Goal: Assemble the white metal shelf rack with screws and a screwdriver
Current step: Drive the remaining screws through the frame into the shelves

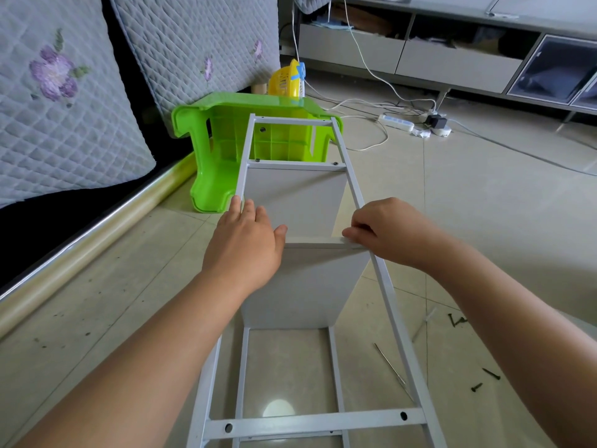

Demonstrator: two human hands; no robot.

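Lying on the floor against a green stool (226, 147), the white rack (303, 286) hides its left rail beneath the flat, spread left hand (245, 240), while the right hand (391, 234) pinches the right rail, screws (484, 379) loose beside it.

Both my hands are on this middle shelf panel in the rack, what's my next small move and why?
Probably pick up a loose screw from the floor. The left hand lies flat on the shelf panel and the right hand pinches its corner against the side rail, so it looks seated but not fastened.
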